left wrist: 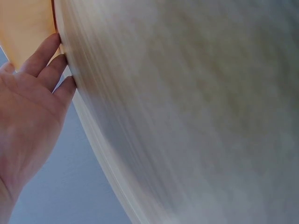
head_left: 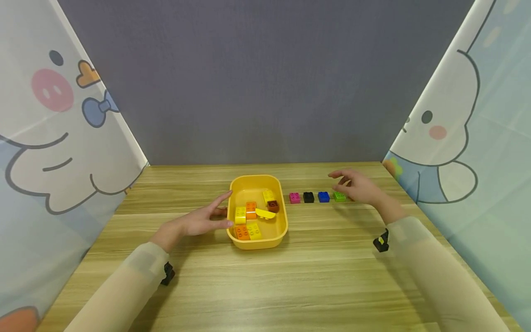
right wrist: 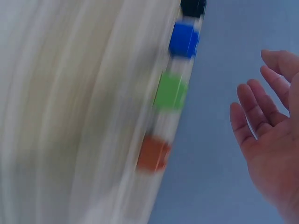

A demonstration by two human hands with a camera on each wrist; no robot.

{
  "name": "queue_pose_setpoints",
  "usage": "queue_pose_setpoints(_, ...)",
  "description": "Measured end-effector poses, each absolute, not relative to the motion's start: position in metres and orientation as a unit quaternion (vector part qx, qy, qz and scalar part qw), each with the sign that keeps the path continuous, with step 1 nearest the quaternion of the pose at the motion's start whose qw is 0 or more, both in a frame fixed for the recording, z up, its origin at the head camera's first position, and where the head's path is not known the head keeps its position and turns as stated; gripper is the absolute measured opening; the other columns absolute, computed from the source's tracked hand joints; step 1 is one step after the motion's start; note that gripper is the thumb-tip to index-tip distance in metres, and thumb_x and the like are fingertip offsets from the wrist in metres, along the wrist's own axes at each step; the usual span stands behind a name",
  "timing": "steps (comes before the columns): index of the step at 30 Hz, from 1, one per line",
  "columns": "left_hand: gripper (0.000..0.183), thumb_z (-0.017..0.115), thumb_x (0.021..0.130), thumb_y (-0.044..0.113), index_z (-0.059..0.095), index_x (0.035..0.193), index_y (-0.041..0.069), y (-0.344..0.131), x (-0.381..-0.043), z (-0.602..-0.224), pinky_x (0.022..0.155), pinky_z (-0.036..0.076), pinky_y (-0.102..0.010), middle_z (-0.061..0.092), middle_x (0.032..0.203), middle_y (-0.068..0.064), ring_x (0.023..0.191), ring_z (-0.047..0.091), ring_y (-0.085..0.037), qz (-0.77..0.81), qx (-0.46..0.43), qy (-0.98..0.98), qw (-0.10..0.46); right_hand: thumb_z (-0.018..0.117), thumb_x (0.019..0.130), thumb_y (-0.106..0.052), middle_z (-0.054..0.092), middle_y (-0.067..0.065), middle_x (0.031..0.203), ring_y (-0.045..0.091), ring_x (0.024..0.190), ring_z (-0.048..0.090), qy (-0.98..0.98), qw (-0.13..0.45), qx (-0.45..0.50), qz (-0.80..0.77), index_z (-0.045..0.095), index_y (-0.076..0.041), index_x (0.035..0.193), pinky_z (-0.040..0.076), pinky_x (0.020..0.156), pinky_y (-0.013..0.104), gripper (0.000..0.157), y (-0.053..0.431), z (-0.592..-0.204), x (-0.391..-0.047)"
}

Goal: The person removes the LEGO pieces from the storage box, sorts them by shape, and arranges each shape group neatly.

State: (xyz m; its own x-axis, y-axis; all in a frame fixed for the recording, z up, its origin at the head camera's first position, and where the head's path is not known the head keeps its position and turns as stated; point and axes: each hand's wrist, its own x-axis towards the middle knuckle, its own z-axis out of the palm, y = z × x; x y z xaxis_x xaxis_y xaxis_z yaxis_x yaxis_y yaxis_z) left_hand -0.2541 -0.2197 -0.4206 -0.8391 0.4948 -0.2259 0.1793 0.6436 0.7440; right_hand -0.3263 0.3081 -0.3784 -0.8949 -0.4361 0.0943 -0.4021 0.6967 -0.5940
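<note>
A yellow tray on the table holds yellow, orange and dark brown toy bricks and a curved yellow piece. My left hand is at its left side, thumb and fingers spread along the rim, gripping nothing. To the tray's right runs a spaced row: a pink brick, a black brick, a blue brick, a green brick and an orange-brown brick. Over the row's right end hovers my right hand, fingers loosely bent, holding nothing; it mostly hides the orange-brown brick in the head view.
The wooden table meets a grey back panel. Cartoon-printed side panels stand at the left and right. Each wrist carries a small black device near the sleeve cuff.
</note>
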Motion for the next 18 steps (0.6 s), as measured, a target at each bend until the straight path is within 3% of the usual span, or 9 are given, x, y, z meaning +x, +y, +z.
queue_pose_setpoints(9, 0.104, 0.071, 0.102, 0.063, -0.001, 0.176, 0.045, -0.219, -0.255, -0.421, 0.130, 0.020, -0.077, 0.046, 0.172, -0.020, 0.162, 0.039, -0.046, 0.372, 0.191, 0.885, 0.208, 0.068, 0.111, -0.024, 0.070, 0.010, 0.143, 0.027, 0.117, 0.067, 0.895, 0.026, -0.286, -0.340, 0.069, -0.013, 0.144, 0.056, 0.100, 0.045, 0.035, 0.237, -0.367, -0.322)
queue_pose_setpoints(13, 0.105, 0.070, 0.102, 0.063, -0.001, 0.176, 0.044, -0.219, -0.255, -0.420, 0.130, 0.021, -0.077, 0.047, 0.171, -0.020, 0.161, 0.040, -0.046, 0.367, 0.191, 0.887, 0.204, 0.068, 0.111, -0.025, 0.072, 0.008, 0.141, 0.025, 0.116, 0.067, 0.887, 0.026, -0.295, -0.354, 0.071, -0.016, 0.141, 0.056, 0.099, 0.043, 0.032, 0.210, -0.366, -0.326)
queue_pose_setpoints(18, 0.104, 0.070, 0.102, 0.063, 0.000, 0.176, 0.044, -0.220, -0.254, -0.421, 0.129, 0.022, -0.077, 0.048, 0.171, -0.020, 0.160, 0.041, -0.047, 0.367, 0.192, 0.887, 0.202, 0.069, 0.110, -0.020, 0.073, 0.013, 0.138, 0.023, 0.112, 0.068, 0.872, 0.051, -0.335, -0.354, 0.072, -0.009, 0.140, 0.057, 0.091, 0.036, 0.032, 0.176, -0.371, -0.331)
